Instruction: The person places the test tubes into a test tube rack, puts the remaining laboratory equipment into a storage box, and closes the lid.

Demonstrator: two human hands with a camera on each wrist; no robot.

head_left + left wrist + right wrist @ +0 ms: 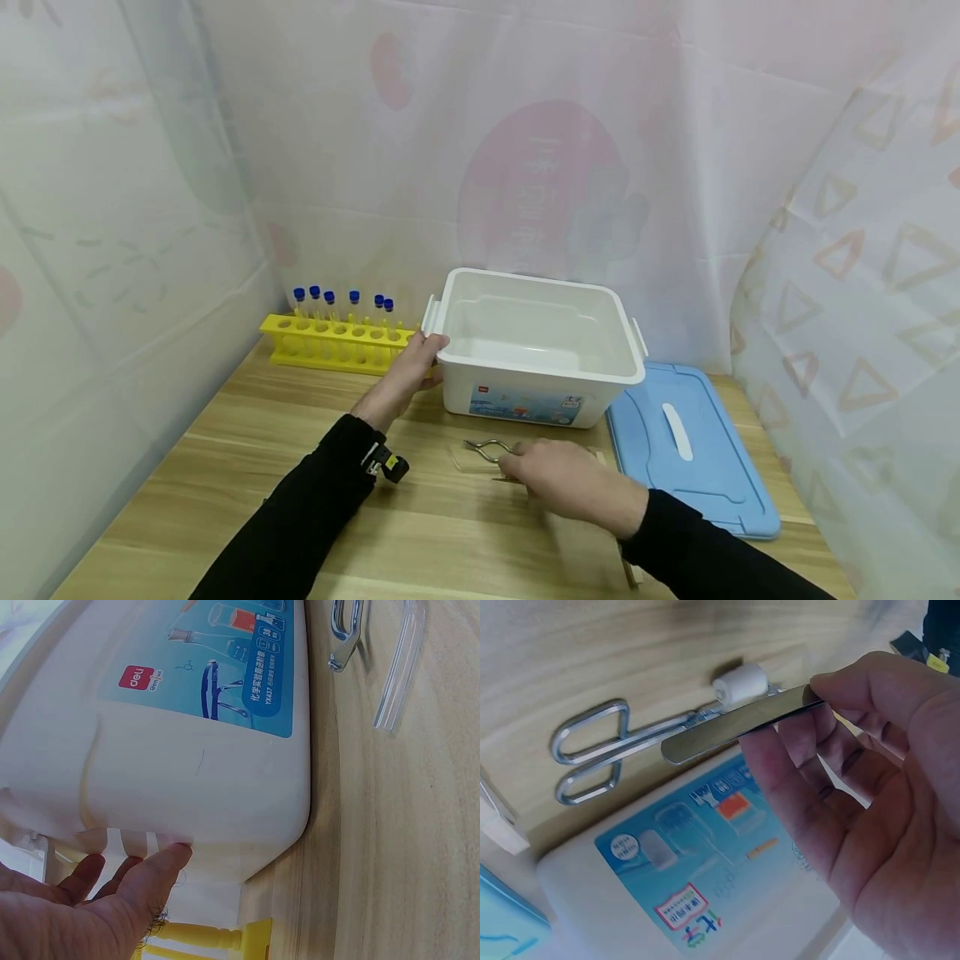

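Note:
My left hand (pixel 408 371) is at the left end of a white plastic box (pixel 540 379). Its fingertips (pixel 180 851) touch the end wall below the side handle. My right hand (pixel 573 483) pinches a thin, flat metal strip with a rounded end (pixel 727 727) between thumb and fingers, above the tabletop in front of the box. Beneath that strip lie metal crucible tongs (pixel 615 746) with loop handles, their curved tips showing in the head view. Beside them is a small white stopper-like piece (pixel 740 684). A clear glass tube (pixel 401 671) lies near the tongs.
Left of the box stands a yellow rack (pixel 330 329) with several blue-capped test tubes (pixel 354 297). A blue lid (pixel 675 450) with a white handle lies to the right. White printed curtains (pixel 360 167) surround the wooden table (pixel 247 467).

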